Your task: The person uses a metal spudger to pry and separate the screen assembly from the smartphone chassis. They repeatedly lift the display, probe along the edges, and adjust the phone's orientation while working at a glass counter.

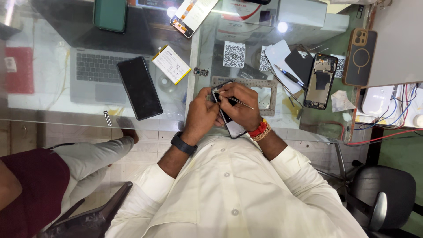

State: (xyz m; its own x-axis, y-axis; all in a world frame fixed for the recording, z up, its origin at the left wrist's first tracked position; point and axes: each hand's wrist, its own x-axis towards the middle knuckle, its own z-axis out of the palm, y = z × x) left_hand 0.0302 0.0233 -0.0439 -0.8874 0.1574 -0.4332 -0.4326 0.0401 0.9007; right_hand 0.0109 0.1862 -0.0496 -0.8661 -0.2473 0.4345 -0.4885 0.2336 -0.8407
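Over the near edge of the glass counter [53,112], my left hand [200,115], with a black watch at the wrist, grips a phone [233,128] whose lower end sticks out below my fingers. My right hand [241,105], with red and orange bands at the wrist, pinches thin metal tweezers [243,103] whose tip meets the top of the phone. Both hands press together around the phone, hiding most of it.
A black phone [139,87], a yellow-edged battery [171,64] and a grey laptop [94,72] lie to the left. To the right lie an opened phone [320,81] and a brown phone case [360,57]. Another person's leg [88,152] is at the lower left, a black chair [383,194] at the lower right.
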